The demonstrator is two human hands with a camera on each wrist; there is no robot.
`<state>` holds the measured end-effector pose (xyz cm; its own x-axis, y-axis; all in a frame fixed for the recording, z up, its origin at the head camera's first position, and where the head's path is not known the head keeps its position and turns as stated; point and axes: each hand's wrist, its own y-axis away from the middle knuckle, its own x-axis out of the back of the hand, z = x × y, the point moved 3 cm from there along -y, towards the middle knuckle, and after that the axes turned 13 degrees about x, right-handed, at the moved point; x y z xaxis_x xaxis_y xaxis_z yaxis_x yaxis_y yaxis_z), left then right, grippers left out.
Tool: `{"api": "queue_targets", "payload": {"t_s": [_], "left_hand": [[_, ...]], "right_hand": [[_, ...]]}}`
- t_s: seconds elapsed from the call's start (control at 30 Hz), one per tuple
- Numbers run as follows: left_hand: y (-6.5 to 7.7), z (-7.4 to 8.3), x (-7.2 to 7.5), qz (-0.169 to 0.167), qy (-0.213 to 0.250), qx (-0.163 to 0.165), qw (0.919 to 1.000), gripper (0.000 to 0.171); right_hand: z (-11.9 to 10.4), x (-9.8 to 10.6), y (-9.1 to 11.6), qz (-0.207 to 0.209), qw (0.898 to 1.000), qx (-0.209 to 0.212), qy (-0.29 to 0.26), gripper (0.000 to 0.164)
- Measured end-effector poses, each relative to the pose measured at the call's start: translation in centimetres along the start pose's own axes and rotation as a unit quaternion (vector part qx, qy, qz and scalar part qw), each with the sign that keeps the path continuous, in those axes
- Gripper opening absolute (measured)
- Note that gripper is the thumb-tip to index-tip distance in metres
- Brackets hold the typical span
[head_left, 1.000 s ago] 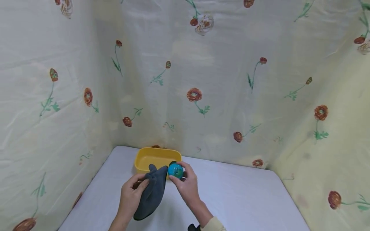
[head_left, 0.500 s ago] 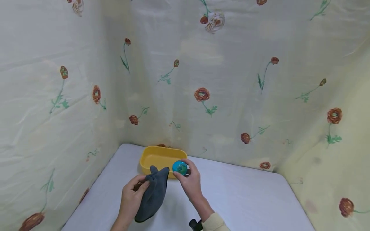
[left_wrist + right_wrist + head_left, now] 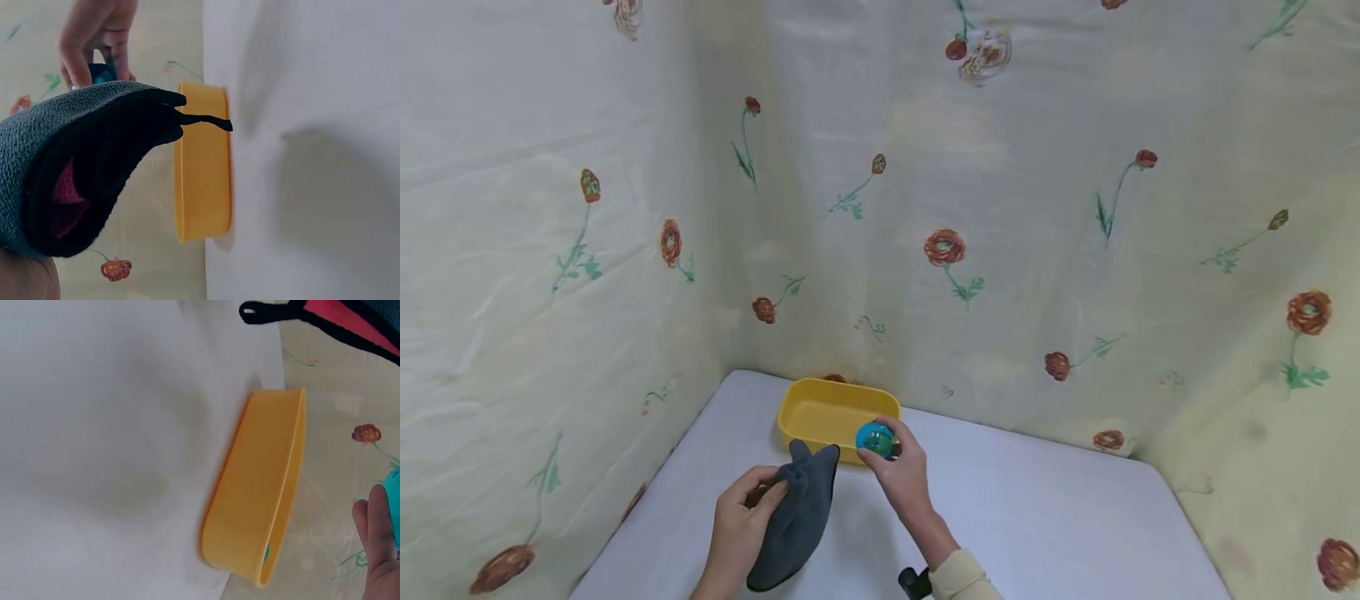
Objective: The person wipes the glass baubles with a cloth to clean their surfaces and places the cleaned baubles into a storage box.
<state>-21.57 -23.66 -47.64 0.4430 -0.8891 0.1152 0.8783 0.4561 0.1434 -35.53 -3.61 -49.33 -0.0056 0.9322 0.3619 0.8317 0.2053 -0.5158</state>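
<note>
In the head view my left hand [image 3: 741, 517] pinches a dark grey-blue cloth [image 3: 793, 525] between thumb and fingers, and the cloth hangs in folds. Black edging, a pink-red inner side and a black hanging loop show on this cloth [image 3: 75, 115] in the left wrist view. Thumb and fingertips of my right hand [image 3: 902, 475] hold a small shiny blue-green ball [image 3: 876, 440], raised in front of the tray. A gap separates ball and cloth. Only part of the ball [image 3: 394, 500] shows at the right wrist view's edge.
A yellow plastic tray [image 3: 797, 425] stands at the back left of the white-covered table [image 3: 1037, 517]. Something green [image 3: 267, 552] shows just inside its rim. Flower-printed sheets [image 3: 1000, 292] wall the table in. A black device [image 3: 914, 582] sits at the right cuff.
The head view has shifted, so the scene slides rightward. The ball, overlapping the cloth's tip earlier, now stands apart from it. Both hands keep their hold.
</note>
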Motion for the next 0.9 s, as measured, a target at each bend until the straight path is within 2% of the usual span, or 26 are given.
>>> {"api": "queue_targets", "payload": {"t_s": [0.17,0.5,0.9], "left_hand": [[0.1,-0.5,0.1,0.007,-0.008,0.014,0.9999,0.01],[-0.1,-1.3,0.9,0.02,-0.032,0.025,0.999,0.012],[-0.4,-1.7,2.0,0.024,-0.017,0.027,0.9992,0.011]], "right_hand": [[0.8,-0.4,-0.4,0.0,1.0,-0.002,0.012,0.05],[0.9,-1.6,-1.4,-0.015,0.999,-0.025,0.016,0.05],[2.1,-3.2,-3.1,-0.039,0.998,-0.036,0.036,0.051]]}}
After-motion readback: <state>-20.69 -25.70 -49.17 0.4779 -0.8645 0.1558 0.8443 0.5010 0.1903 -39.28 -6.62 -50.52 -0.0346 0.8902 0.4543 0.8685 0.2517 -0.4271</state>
